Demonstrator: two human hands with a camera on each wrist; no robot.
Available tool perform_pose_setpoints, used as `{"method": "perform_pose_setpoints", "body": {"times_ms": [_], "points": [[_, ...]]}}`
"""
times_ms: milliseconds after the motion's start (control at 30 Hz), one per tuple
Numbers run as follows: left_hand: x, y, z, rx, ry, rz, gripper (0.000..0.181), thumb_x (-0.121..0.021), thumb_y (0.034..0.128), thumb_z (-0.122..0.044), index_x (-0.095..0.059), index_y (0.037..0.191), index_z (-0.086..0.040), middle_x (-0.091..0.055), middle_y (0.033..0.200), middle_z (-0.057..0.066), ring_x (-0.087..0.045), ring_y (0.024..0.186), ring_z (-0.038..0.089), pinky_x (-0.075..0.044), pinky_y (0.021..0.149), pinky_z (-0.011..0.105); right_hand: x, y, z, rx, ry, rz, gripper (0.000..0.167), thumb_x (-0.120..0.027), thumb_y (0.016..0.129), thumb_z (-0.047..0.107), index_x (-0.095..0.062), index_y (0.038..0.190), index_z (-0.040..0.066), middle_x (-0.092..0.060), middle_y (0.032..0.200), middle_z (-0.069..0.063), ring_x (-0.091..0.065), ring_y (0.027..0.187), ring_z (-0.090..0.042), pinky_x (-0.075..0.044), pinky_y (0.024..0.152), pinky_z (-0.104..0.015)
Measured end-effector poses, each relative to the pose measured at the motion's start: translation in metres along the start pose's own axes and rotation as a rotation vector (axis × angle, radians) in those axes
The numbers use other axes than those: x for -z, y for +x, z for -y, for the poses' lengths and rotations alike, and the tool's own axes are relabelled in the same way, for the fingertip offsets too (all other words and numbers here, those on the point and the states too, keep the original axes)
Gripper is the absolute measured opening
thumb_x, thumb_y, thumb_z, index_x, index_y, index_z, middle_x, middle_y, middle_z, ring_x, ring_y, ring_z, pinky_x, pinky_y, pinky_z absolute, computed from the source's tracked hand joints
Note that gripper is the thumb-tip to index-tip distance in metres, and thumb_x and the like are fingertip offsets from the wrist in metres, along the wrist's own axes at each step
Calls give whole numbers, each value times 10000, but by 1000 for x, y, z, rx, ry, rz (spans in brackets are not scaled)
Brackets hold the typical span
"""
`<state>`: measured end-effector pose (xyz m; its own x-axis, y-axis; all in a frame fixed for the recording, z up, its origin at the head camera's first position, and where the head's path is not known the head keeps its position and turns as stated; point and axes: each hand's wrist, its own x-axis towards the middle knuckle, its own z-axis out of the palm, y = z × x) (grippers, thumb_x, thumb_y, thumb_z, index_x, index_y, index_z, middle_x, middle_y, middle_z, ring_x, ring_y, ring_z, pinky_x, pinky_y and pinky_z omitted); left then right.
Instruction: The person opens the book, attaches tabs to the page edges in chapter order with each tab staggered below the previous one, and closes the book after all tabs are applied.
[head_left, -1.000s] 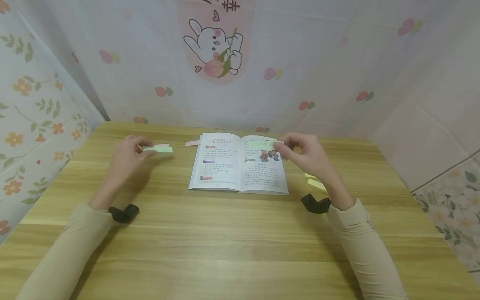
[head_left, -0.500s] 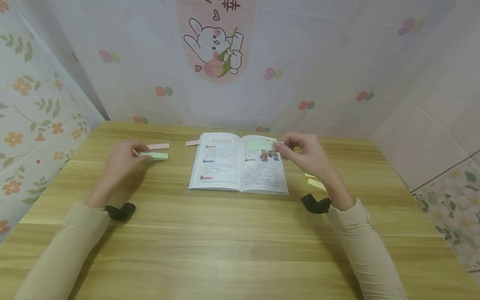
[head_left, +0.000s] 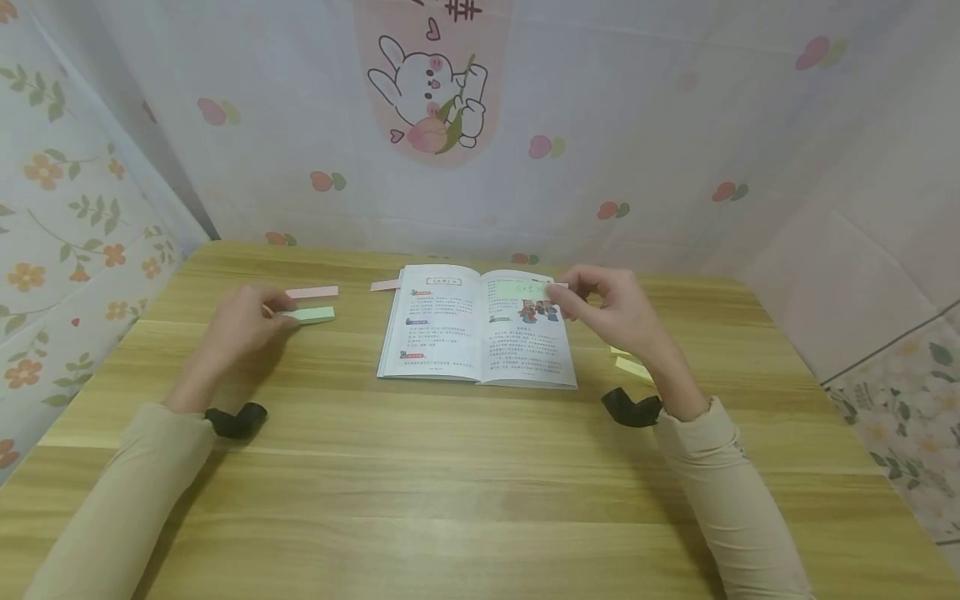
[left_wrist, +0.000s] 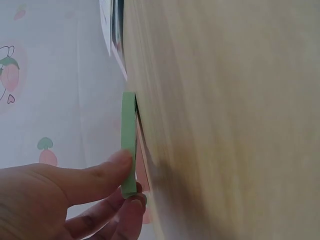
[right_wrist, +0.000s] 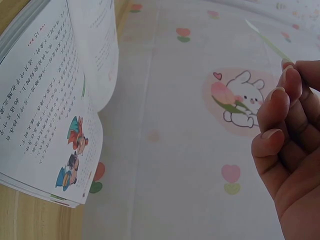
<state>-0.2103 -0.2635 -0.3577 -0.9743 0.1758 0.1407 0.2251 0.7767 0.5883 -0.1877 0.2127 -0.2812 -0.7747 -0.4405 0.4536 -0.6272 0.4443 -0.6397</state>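
Note:
My left hand [head_left: 251,321] pinches a thin green sticky-note pad [left_wrist: 128,135] between thumb and fingers, low over the table's left part. Just behind it lies a pink sticky-note pad [head_left: 313,292], its left end covered by the fingers. Between thumb and fingertips, my right hand [head_left: 607,304] holds a single green sticky note [head_left: 521,290] with handwriting on it. That note hangs above the right page of an open book [head_left: 442,333], apart from the page in the right wrist view. The book lies flat, with printed text and small coloured figures.
A pink tab [head_left: 386,286] sticks out at the book's upper left. Yellow sticky-note pads [head_left: 633,369] lie right of the book, partly behind the right forearm. A patterned curtain [head_left: 570,183] hangs at the table's [head_left: 480,492] far edge. Black wrist mounts [head_left: 238,422] sit on both cuffs.
My left hand has drawn the green pad slightly left and toward me, off the pink pad, which now shows more. The right hand has stayed in place with its note.

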Motion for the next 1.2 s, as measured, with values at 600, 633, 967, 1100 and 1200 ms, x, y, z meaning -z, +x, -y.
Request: {"method": "perform_pose_setpoints", "body": {"times_ms": [600, 633, 967, 1100, 1200], "points": [[3, 0, 2, 40, 6, 101, 215, -632, 952, -30, -652, 1124, 97, -645, 1091, 330, -627, 1006, 520, -498, 837, 597, 1, 0, 0, -14, -2, 8, 103, -670, 964, 70, -699, 865, 66, -630, 708, -45, -545, 646, -189, -418, 584, -269], [3, 1, 2, 39, 7, 102, 221, -629, 954, -34, -650, 1129, 97, -645, 1097, 333, -627, 1009, 520, -499, 838, 597, 2, 0, 0, -17, -1, 8, 104, -670, 966, 74, -699, 867, 64, -631, 710, -49, -547, 648, -194, -421, 588, -266], [2, 1, -13, 47, 16, 42, 466, -516, 1058, -307, -579, 1284, 96, -600, 1231, 352, -625, 1068, 492, -480, 879, 608, 4, 0, -1, -33, 7, 16, 115, -647, 984, 85, -706, 905, 24, -645, 739, -27, -577, 689, -182, -490, 659, -253], [-1, 1, -23, 27, 10, -61, 494, -479, 1067, -329, -573, 1305, 93, -592, 1221, 330, -621, 1042, 475, -470, 872, 608, 6, 1, -3, -23, 15, 16, 123, -632, 990, 70, -701, 910, 8, -640, 734, -42, -575, 688, -183, -493, 665, -243], [-4, 2, -31, -10, 12, -146, 461, -494, 1058, -312, -603, 1266, 85, -602, 1172, 317, -621, 1003, 464, -476, 839, 596, 7, 1, -4, -26, 15, 14, 126, -622, 996, 64, -703, 918, 7, -630, 730, -60, -564, 678, -184, -484, 654, -237]]}}
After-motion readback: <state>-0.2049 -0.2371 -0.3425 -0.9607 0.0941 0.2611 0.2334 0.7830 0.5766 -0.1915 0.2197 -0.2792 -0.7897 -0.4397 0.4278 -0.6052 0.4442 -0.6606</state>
